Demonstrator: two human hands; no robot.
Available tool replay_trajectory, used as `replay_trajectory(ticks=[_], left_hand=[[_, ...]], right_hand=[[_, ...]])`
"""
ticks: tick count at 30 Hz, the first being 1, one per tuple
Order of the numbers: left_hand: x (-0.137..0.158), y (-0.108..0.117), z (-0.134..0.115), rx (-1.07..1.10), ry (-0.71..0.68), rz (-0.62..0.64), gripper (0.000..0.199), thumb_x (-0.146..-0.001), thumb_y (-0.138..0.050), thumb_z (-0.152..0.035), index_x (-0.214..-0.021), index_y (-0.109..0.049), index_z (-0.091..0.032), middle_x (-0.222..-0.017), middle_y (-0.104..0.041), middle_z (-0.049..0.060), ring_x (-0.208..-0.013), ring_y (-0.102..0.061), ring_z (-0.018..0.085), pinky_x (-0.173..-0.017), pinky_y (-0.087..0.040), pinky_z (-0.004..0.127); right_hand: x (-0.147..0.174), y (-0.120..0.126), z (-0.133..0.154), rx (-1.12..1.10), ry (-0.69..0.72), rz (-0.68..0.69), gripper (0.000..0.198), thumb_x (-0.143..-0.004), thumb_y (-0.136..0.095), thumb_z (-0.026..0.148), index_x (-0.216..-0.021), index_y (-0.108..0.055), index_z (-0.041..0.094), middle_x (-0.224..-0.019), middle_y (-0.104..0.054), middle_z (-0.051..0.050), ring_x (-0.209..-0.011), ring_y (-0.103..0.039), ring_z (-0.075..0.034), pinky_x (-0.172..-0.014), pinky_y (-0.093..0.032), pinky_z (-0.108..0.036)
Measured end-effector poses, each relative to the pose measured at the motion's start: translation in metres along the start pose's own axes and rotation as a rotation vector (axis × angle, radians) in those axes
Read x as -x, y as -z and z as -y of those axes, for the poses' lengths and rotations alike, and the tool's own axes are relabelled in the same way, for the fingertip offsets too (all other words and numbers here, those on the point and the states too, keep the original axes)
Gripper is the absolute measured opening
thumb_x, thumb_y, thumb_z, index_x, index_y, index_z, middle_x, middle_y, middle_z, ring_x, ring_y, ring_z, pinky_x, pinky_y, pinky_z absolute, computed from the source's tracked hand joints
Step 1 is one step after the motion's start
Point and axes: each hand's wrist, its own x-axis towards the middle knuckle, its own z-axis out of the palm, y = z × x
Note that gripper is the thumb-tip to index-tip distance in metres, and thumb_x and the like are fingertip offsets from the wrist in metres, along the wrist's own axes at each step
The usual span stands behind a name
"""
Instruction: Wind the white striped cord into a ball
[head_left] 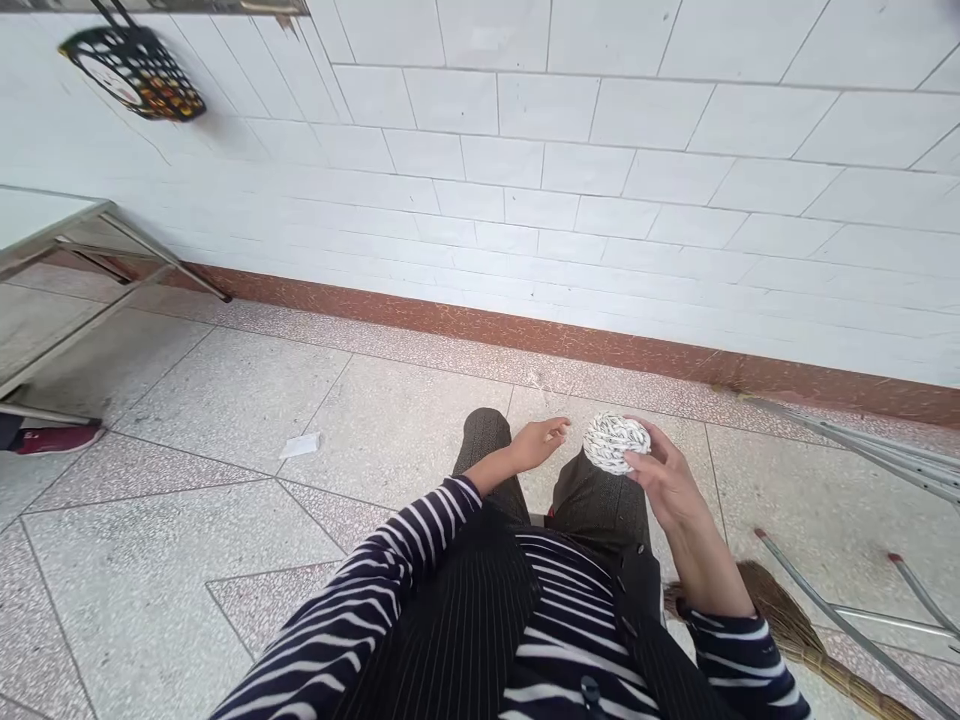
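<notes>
My right hand [664,475] holds a round, flat coil of white braided cord [611,443] with dark flecks. The thumb lies on its near face and the fingers are around its right edge. The coil is above my right knee. My left hand [538,445] hovers over my left knee, a short way left of the coil and apart from it. Its fingers are loosely bent with a small gap at the tips, and nothing can be made out between them.
A straw broom [780,610] and metal-legged furniture [832,605] lie at the right. Folded metal tubes [862,445] lean near the wall. White paper [301,445] lies on the floor. At left are a metal-framed table [112,215], someone's red shoe [56,440] and a hanging patterned bag [135,75].
</notes>
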Motion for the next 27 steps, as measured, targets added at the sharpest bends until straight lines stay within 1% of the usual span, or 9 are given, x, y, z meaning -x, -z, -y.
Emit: replay_trajectory(ticks=[2, 4, 7, 11, 15, 19, 21, 24, 27], left_hand=[[0.012, -0.007, -0.016, 0.118, -0.089, -0.139, 0.050, -0.094, -0.056, -0.023, -0.144, -0.053, -0.021, -0.133, -0.069, 0.008, -0.123, -0.065, 0.020, -0.110, -0.048, 0.034], [0.020, -0.010, -0.030, 0.210, -0.179, -0.216, 0.054, -0.091, -0.062, -0.022, -0.144, -0.054, -0.022, -0.139, -0.065, 0.009, -0.128, -0.062, 0.022, -0.113, -0.047, 0.037], [0.024, -0.012, -0.041, 0.347, -0.259, -0.252, 0.041, -0.087, -0.069, -0.022, -0.128, -0.067, -0.018, -0.128, -0.072, 0.011, -0.116, -0.068, 0.025, -0.104, -0.053, 0.039], [0.025, -0.018, -0.040, 0.496, -0.219, -0.320, 0.020, -0.085, -0.069, -0.017, -0.103, -0.077, -0.013, -0.111, -0.078, 0.010, -0.102, -0.072, 0.025, -0.095, -0.056, 0.037], [0.022, -0.018, -0.039, 0.545, -0.172, -0.232, 0.014, -0.084, -0.068, -0.017, -0.092, -0.079, -0.013, -0.100, -0.079, 0.006, -0.101, -0.071, 0.024, -0.095, -0.054, 0.034], [0.016, -0.005, -0.039, 0.423, -0.155, -0.232, 0.022, -0.094, -0.060, -0.024, -0.088, -0.078, -0.015, -0.096, -0.079, 0.004, -0.097, -0.071, 0.020, -0.095, -0.052, 0.031], [0.012, 0.005, -0.036, 0.280, -0.137, -0.266, 0.026, -0.097, -0.056, -0.026, -0.087, -0.077, -0.016, -0.096, -0.079, 0.003, -0.095, -0.071, 0.019, -0.103, -0.048, 0.035], [0.006, 0.018, -0.026, 0.060, -0.140, -0.300, 0.024, -0.099, -0.054, -0.027, -0.095, -0.076, -0.018, -0.103, -0.079, 0.004, -0.099, -0.070, 0.019, -0.119, -0.034, 0.042], [0.004, 0.024, -0.014, -0.047, -0.117, -0.294, 0.021, -0.099, -0.053, -0.025, -0.101, -0.074, -0.018, -0.108, -0.078, 0.004, -0.102, -0.069, 0.018, -0.122, -0.029, 0.042]], right_hand=[[-0.002, -0.006, -0.003, 0.004, -0.017, 0.028, 0.062, -0.052, -0.096, 0.030, -0.109, -0.073, 0.026, -0.110, -0.072, -0.004, -0.097, -0.066, -0.023, -0.077, -0.057, -0.031], [-0.002, -0.011, -0.006, 0.017, -0.040, 0.081, 0.063, -0.053, -0.096, 0.030, -0.111, -0.072, 0.026, -0.112, -0.072, -0.004, -0.100, -0.067, -0.024, -0.078, -0.058, -0.032], [0.001, -0.018, -0.008, 0.062, -0.072, 0.181, 0.065, -0.055, -0.094, 0.029, -0.116, -0.071, 0.028, -0.123, -0.070, -0.006, -0.109, -0.066, -0.028, -0.084, -0.059, -0.037], [0.005, -0.020, -0.005, 0.041, -0.056, 0.242, 0.062, -0.060, -0.092, 0.032, -0.118, -0.071, 0.029, -0.130, -0.068, -0.007, -0.117, -0.065, -0.034, -0.093, -0.059, -0.047], [0.003, -0.016, 0.005, -0.027, -0.052, 0.276, 0.059, -0.062, -0.091, 0.031, -0.118, -0.072, 0.031, -0.130, -0.069, -0.006, -0.120, -0.065, -0.036, -0.098, -0.057, -0.054], [-0.004, -0.011, 0.015, -0.037, -0.041, 0.202, 0.055, -0.061, -0.090, 0.030, -0.113, -0.072, 0.029, -0.128, -0.070, -0.007, -0.120, -0.065, -0.037, -0.100, -0.056, -0.060], [-0.009, -0.009, 0.016, -0.049, -0.051, 0.164, 0.050, -0.063, -0.088, 0.033, -0.110, -0.072, 0.027, -0.127, -0.071, -0.007, -0.121, -0.064, -0.038, -0.100, -0.055, -0.063], [-0.017, -0.006, 0.013, -0.074, -0.085, 0.187, 0.047, -0.068, -0.083, 0.038, -0.111, -0.070, 0.026, -0.128, -0.070, -0.009, -0.125, -0.063, -0.038, -0.102, -0.053, -0.066], [-0.025, -0.006, 0.011, -0.089, -0.087, 0.200, 0.050, -0.069, -0.082, 0.039, -0.115, -0.068, 0.027, -0.130, -0.069, -0.009, -0.126, -0.062, -0.038, -0.102, -0.053, -0.066]])
